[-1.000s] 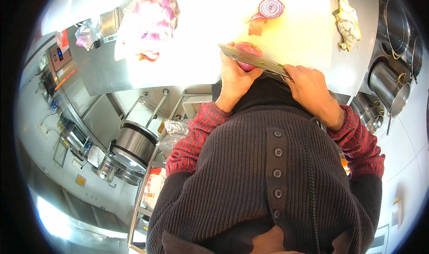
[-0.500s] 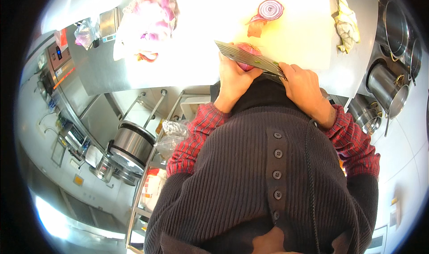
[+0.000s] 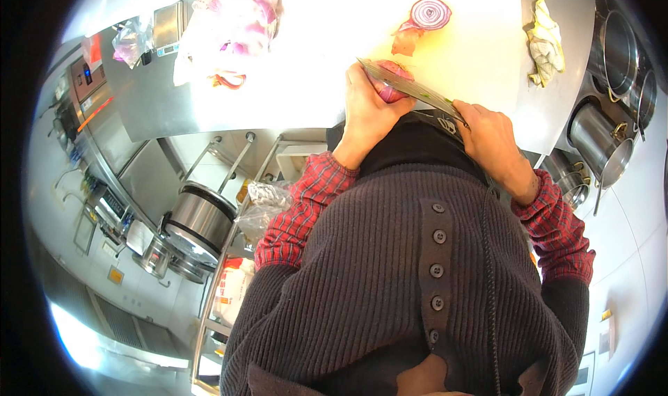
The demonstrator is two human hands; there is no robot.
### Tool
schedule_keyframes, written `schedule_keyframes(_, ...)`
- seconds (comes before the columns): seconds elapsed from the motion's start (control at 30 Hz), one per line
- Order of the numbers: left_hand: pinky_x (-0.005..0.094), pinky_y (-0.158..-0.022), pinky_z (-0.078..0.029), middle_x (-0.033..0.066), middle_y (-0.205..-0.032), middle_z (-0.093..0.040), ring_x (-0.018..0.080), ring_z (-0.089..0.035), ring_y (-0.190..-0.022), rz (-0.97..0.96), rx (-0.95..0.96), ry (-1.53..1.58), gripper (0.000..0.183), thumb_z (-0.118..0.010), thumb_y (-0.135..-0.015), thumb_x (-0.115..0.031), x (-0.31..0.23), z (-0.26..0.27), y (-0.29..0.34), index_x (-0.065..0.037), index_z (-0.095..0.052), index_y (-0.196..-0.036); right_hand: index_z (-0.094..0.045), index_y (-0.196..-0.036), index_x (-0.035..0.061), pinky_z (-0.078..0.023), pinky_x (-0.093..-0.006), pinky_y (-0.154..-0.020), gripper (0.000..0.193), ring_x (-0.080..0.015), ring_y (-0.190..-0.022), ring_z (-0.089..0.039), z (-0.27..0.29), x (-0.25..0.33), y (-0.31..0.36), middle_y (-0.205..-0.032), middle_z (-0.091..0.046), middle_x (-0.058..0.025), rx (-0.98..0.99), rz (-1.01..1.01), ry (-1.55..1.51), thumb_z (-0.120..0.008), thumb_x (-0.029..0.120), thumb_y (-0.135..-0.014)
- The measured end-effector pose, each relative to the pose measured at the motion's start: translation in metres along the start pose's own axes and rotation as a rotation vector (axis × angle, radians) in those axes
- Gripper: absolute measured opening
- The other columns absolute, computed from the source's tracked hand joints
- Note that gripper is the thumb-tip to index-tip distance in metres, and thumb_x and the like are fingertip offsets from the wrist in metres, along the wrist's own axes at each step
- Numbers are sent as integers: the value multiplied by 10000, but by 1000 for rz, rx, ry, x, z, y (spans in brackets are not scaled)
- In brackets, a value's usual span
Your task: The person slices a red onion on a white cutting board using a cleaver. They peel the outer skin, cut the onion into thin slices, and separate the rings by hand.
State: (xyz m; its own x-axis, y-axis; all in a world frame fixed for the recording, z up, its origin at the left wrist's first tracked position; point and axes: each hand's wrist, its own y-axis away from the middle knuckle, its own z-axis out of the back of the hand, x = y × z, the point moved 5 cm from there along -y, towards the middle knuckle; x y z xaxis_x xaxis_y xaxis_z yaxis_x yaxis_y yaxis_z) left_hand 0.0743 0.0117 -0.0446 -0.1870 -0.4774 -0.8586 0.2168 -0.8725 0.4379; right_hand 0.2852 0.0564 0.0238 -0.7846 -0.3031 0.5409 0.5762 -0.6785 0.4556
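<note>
My left hand (image 3: pixel 369 117) is closed around a red onion (image 3: pixel 391 94), its fingers curled along the side. Across the onion lies the broad blade of a kitchen knife (image 3: pixel 424 94), slanting from upper left to lower right. My right hand (image 3: pixel 490 142) grips the knife at its handle end. How deep the edge sits in the onion cannot be made out. Farther off on the pale cutting board (image 3: pixel 480 69), a cut red onion half (image 3: pixel 431 13) shows its rings, with a strip of reddish peel (image 3: pixel 405 42) beside it.
A clear bag of red onions (image 3: pixel 240 20) stands at the left, with a peel scrap (image 3: pixel 228 80) near it. A crumpled yellowish-white piece (image 3: pixel 545 44), cloth or leaf, lies right of the board. Metal pots (image 3: pixel 604 142) stand at right; a large cooker (image 3: pixel 202 218) sits lower left.
The blade has tilted, so its flat side looks narrower and its slant steeper. Both hands still hold the same things, and the whole view has shifted slightly.
</note>
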Motion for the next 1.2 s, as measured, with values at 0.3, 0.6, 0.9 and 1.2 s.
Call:
schedule_keyframes(0.3, 460, -920, -469, 258, -1126, -519, 408, -543, -1063, -47, -23, 55, 724, -897, -640, -158, 1, -1, -5, 85, -444, -1150, -616, -909, 17, -527, -510, -663, 119, -406, -722, -670, -8, 6, -19, -780, -681, -188, -42, -8, 34, -632, 133, -895)
schedule_keyframes(0.6, 351, -939, -494, 142, -1150, -572, 226, -576, -1062, 20, -46, -31, 757, -881, -679, -88, 5, 0, -3, 50, -417, -1261, -629, -857, 5, -514, -526, -658, 162, -436, -722, -662, 4, -1, -6, -756, -674, -214, 4, -49, -9, -615, 156, -916)
schedule_keyframes(0.9, 466, -986, -452, 299, -1218, -479, 428, -511, -1135, 10, -34, -73, 816, -882, -637, -182, -4, -4, -2, 136, -408, -1220, -637, -836, -1, -513, -526, -646, 181, -442, -707, -660, -27, 1, -37, -739, -667, -236, -27, -56, 95, -621, 157, -922)
schedule_keyframes(1.2, 390, -964, -500, 202, -1216, -543, 272, -574, -1118, -51, -67, -102, 875, -900, -647, -178, 2, -2, -4, 96, -389, -1302, -661, -827, -13, -506, -538, -646, 236, -456, -710, -653, -31, 12, -64, -725, -652, -261, -94, 31, 80, -624, 188, -946)
